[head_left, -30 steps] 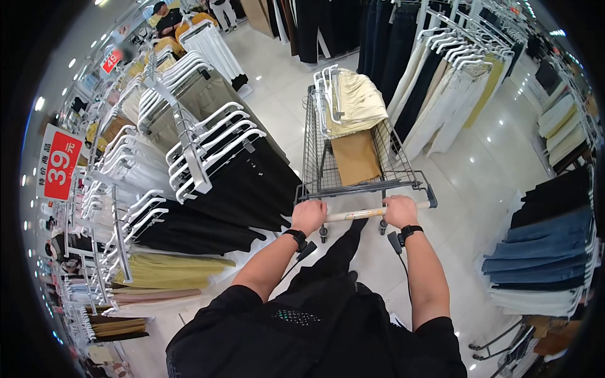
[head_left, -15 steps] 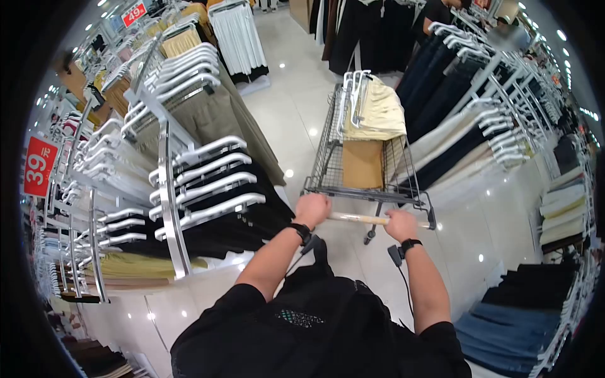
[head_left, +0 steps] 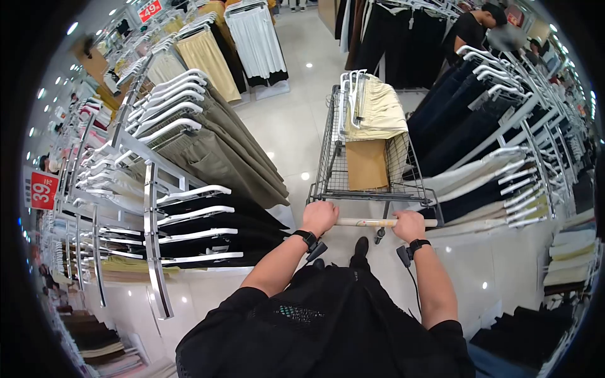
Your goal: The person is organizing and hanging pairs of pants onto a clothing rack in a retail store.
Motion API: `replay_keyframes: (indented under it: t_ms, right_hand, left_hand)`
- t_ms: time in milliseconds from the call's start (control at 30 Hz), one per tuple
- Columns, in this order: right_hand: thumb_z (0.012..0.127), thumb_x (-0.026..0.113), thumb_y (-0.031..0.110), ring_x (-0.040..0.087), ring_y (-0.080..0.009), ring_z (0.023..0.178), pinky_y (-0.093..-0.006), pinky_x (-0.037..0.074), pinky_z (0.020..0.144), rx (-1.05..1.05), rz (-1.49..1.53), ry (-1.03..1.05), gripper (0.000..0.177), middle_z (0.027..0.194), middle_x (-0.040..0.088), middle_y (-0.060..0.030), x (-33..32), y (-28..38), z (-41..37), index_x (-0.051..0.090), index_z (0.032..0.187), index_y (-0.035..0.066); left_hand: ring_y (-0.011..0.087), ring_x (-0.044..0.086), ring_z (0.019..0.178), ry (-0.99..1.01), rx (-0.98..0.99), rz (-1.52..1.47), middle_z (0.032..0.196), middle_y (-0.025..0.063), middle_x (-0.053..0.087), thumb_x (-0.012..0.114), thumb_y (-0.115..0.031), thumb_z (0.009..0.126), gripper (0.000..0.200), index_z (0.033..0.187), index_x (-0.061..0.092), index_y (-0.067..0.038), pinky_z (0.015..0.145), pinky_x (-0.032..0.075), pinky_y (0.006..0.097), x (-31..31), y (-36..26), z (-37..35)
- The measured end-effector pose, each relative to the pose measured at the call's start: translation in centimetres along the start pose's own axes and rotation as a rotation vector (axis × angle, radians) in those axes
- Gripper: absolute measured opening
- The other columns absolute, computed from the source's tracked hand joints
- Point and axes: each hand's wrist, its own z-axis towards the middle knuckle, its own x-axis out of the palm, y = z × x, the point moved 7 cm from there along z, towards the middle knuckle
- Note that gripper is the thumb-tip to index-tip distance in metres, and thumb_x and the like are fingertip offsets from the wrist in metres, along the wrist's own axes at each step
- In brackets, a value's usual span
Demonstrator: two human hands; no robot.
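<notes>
My left hand (head_left: 320, 217) is wrapped round the left end of the pale handle bar (head_left: 365, 222) of a wire shopping cart (head_left: 328, 142). Toward the right end of the same bar, my right hand (head_left: 409, 225) is closed on it too. In the cart's upper part lie cream-coloured garments (head_left: 378, 113) on white hangers (head_left: 353, 94). Below them a brown cardboard piece (head_left: 367, 165) shows through the wire. Both wrists carry black straps with small dark devices.
On the left, racks hold olive trousers (head_left: 220, 148) and black trousers (head_left: 258, 230). Dark jeans (head_left: 444, 107) hang on the right, where a person (head_left: 476, 31) in black stands behind them. A shiny tiled aisle (head_left: 296, 82) runs ahead. Red price signs (head_left: 44, 190) mark the left racks.
I have moved forward along the aisle with the cart, and the racks on both sides have shifted nearer. One of my shoes now shows under the handle. Both hands keep their grip.
</notes>
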Motion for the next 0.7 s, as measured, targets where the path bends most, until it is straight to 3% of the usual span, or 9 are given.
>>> replay_keyframes:
  t_ms: [200,700]
  right_hand:
    - [0.077,0.076,0.021,0.072,-0.0316,0.102,-0.0457,0.057,0.089,-0.046,0.009,0.035,0.029,0.101,0.078,-0.0092,-0.7,-4.2,9.2,0.081,0.105,0.018]
    - [0.08,0.069,0.016,0.073,-0.0311,0.098,-0.0451,0.057,0.088,-0.365,-0.016,0.076,0.03,0.1,0.077,-0.0099,-2.9,-2.5,25.9,0.081,0.108,0.017]
  left_hand:
    - [0.0408,0.072,0.085,0.008,-0.11,0.016,0.085,0.0186,0.075,0.052,-0.041,0.101,0.045,0.088,0.079,-0.007,0.082,0.057,0.0521,-0.1,-0.9,6.3]
    - [0.0404,0.073,0.085,-0.143,-0.393,-0.002,0.085,0.0192,0.076,0.054,-0.039,0.1,0.042,0.086,0.078,-0.008,0.08,0.058,0.0523,-3.8,1.3,13.6]
